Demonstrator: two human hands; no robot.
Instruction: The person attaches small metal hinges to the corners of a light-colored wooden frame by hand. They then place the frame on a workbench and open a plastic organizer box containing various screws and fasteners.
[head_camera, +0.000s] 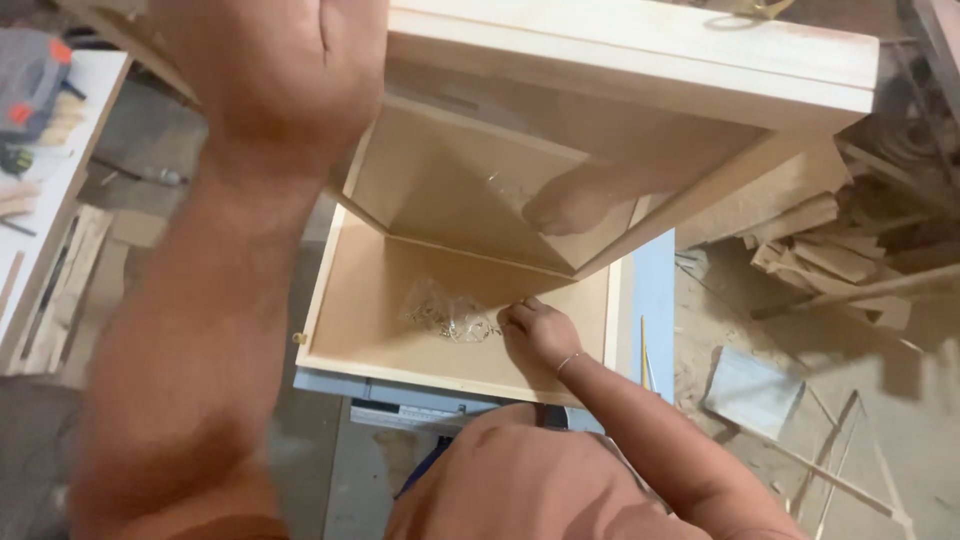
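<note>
Nearest, right hand (537, 330) inside the pale wooden cabinet (450, 350), fingers curled and pinching at a crumpled clear plastic bag (450, 315) of small shiny hardware. Bag flat on the cabinet's inner panel, touching the fingertips. Above, hinged glass-paned door (480, 190) tilted open. Farther up, left hand (290, 70) pressed against the cabinet's upper edge; grip impossible to tell. Wood offcuts (810, 245) right of the cabinet.

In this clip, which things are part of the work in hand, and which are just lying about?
In hand:
- wooden cabinet box, lying open
- its raised door panel, held up by the left hand
- clear plastic bag of small hardware, at the right hand

Lying about:
- wood offcuts on the floor
- power tool on the side bench
</note>
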